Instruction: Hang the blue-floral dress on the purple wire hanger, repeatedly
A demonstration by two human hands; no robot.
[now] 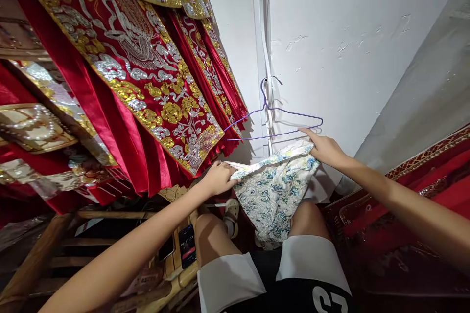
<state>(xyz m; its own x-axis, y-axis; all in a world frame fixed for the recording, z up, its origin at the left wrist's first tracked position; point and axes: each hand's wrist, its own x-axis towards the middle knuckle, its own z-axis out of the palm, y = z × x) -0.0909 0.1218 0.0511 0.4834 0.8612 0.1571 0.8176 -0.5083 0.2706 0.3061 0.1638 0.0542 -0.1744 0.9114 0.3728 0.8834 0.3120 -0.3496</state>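
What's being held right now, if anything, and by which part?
The floral garment, by its upper edge: the left grip has one end of that edge, the right grip the other.

A slatted bamboo bench (182, 279) carries a phone (187, 247) with a lit timer screen, and just left of that phone lies a dark, phone-like slab (167, 250), partly hidden.

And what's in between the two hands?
In the head view, the flowery cloth stretches between the left hand and the right hand, with each hand holding one end of its top.
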